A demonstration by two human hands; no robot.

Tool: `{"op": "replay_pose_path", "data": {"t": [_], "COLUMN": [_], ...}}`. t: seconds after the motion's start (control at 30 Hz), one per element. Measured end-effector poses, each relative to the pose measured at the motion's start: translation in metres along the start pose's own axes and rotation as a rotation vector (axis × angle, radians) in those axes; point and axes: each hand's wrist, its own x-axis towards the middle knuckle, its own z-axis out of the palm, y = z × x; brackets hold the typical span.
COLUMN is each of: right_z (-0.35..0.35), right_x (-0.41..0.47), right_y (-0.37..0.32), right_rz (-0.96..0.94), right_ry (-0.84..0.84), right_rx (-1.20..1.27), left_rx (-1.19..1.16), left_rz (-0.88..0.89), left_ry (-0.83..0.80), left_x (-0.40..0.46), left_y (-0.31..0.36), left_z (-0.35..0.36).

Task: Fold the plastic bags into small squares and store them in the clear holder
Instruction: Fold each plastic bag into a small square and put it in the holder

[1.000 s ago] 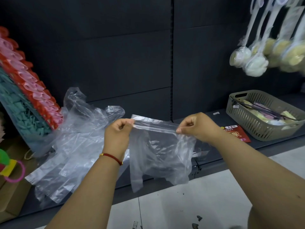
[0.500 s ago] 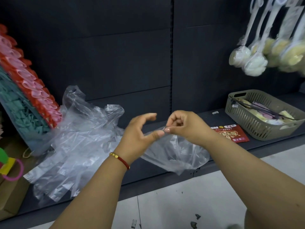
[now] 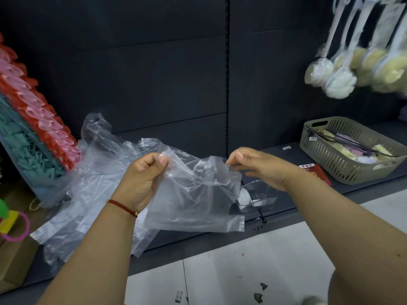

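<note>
Hanging plastic bag (image 3: 193, 194), left hand (image 3: 143, 179), right hand (image 3: 262, 166) pinching top corners

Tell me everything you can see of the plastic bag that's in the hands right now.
The plastic bag is thin, clear, wrinkled film, unfolded and hanging loosely in front of the dark shelf. The left hand grips its upper left edge; the right hand pinches the upper right corner. Its straight sealed edge hangs lowest.

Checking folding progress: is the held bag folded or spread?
Spread: the bag hangs loose between left hand and right hand.
</note>
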Motion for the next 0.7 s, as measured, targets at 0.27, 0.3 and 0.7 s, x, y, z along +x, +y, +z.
{"op": "replay_pose_path", "data": {"t": [0.27,0.3,0.7], "right_z": [0.011,0.011,0.000], "right_x": [0.010,0.011,0.013], "right_y": [0.018,0.019,0.015], "right_rz": [-0.014,-0.055,-0.171], "right_ry": [-0.117,-0.129,0.263], "right_rx": [0.221,0.247,0.245], "left_rx": [-0.193,-0.190,0.225], "left_rz": [-0.068,-0.073,0.020], "left_ry": [0.022,0.068,0.647], "left_x": [-0.004,-0.005,-0.003], "left_y": [0.004,0.005,-0.007], "left_z": [-0.025,-0.026,-0.052]}}
